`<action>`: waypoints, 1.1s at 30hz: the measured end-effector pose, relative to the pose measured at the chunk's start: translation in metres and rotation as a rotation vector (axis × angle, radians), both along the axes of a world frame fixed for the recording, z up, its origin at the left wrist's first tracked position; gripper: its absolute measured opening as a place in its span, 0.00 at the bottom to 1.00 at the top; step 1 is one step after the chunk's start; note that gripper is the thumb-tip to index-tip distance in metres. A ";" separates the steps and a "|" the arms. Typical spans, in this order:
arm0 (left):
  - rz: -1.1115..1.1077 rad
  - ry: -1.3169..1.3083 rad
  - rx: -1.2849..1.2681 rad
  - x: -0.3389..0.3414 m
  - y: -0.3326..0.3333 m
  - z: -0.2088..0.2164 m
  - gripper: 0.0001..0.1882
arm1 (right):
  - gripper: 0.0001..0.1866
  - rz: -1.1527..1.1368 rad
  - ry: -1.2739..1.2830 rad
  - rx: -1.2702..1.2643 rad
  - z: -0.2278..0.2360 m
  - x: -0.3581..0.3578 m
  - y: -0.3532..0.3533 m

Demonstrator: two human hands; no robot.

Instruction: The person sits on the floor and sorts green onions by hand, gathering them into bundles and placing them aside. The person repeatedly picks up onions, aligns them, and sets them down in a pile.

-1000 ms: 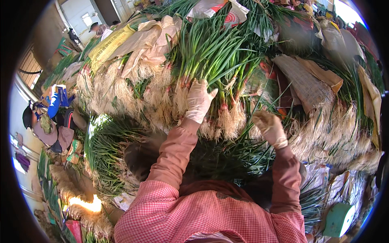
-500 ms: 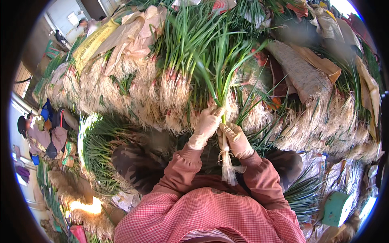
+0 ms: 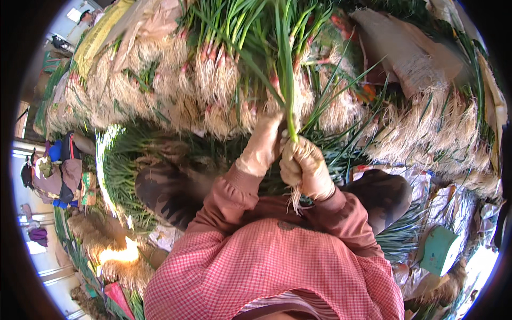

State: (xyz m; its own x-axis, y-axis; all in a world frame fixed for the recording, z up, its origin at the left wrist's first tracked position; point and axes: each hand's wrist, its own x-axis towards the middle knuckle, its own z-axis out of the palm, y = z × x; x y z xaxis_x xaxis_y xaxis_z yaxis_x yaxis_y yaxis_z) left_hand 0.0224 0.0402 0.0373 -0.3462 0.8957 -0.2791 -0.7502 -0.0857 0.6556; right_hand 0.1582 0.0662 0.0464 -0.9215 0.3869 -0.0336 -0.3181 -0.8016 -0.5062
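On my feed the right hand (image 3: 308, 166) has its fingers curled tight round the pale lower stalk of a green onion (image 3: 290, 114), thin off-white glove, wrinkled, a bit see-through, stained at the knuckles. Onion stands roughly upright in front of the chest, smooth tubular stalk, leaves fanning out long and glossy toward the heap, a tuft of stringy whitish roots poking out below the fist. Left hand (image 3: 262, 141), same glove type, is just beside the stalk; its fingertips are dark and blurred, so I can't tell whether they grip or stand apart. Behind both I get the heap (image 3: 216, 74): reddish-white bulbs, straw-coloured roots hanging like coarse fringe, green blades above. Cover sheets lie on it: a crinkled beige one (image 3: 144, 24), plus a stiff brownish sack (image 3: 400, 45) at the right. Clothing: pink-and-white checked smock (image 3: 277, 256), matte cotton look; red-brown sleeves (image 3: 226, 197) with ribbed cuffs; camouflage trousers (image 3: 381, 197), bent knees either side. Lower right I log a teal box-shaped item (image 3: 440, 249), smooth sides, next to crumpled silvery-white sheeting (image 3: 421, 181). Writing: dark print on the yellow sack (image 3: 101, 34) upper left, too small and skewed for me to read
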 end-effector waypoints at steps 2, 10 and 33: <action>0.036 0.160 -0.010 -0.004 0.000 0.007 0.16 | 0.10 -0.015 -0.055 -0.062 0.002 0.002 0.004; -0.021 0.809 0.052 0.009 0.011 0.047 0.08 | 0.18 -0.075 -0.058 0.242 0.010 0.011 0.022; 0.036 1.195 -0.279 -0.058 0.027 0.083 0.12 | 0.20 0.032 0.175 -0.157 -0.020 0.002 0.075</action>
